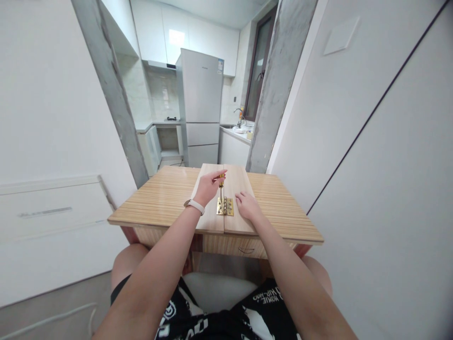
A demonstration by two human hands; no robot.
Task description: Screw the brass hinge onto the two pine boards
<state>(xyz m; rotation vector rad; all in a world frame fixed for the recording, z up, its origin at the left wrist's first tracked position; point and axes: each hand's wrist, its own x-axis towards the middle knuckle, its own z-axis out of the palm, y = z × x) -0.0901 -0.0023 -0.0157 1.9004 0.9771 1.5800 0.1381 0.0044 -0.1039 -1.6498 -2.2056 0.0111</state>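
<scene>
A brass hinge (225, 208) lies opened flat across the seam between two pale wooden boards (210, 224), with screws showing in its leaves. My left hand (209, 185), with a watch on the wrist, is closed round the yellow and black handle of a screwdriver (221, 182). The screwdriver stands upright, its shaft pointing down to the hinge's left leaf; whether the tip sits in a screw is too small to tell. On the right board rests my right hand (247, 206), its fingers stretched out just right of the hinge and holding nothing.
Under the boards is a striped wooden table (283, 203) with a drawer (246, 249) at its front. A grey refrigerator (201, 94) stands beyond it. A kitchen counter with a sink tap (239, 113) is at the back right. White walls flank both sides.
</scene>
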